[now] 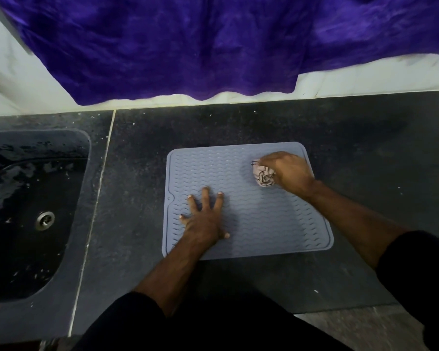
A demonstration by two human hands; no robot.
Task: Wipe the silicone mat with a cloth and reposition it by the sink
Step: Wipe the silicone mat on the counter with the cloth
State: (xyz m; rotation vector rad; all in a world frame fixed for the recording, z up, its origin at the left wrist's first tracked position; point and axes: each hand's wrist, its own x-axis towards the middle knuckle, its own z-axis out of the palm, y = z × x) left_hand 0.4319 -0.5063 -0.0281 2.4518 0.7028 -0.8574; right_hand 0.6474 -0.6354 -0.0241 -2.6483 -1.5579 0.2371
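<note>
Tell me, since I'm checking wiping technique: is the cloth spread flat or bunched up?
Bunched up. The cloth is a crumpled wad gripped in the right hand on the silicone mat, with none of it laid flat.

free: counter (365, 153) right of mat (251, 224) | obstacle: sink (23, 198) left

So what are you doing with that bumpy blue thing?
A person is wiping a grey-blue silicone mat that lies flat on the dark counter. The left hand presses flat on the mat with fingers spread, holding it in place. The right hand grips a scrunched-up cloth and rubs it on the mat's far right part. The wet sink is off to the left, apart from the mat.
</note>
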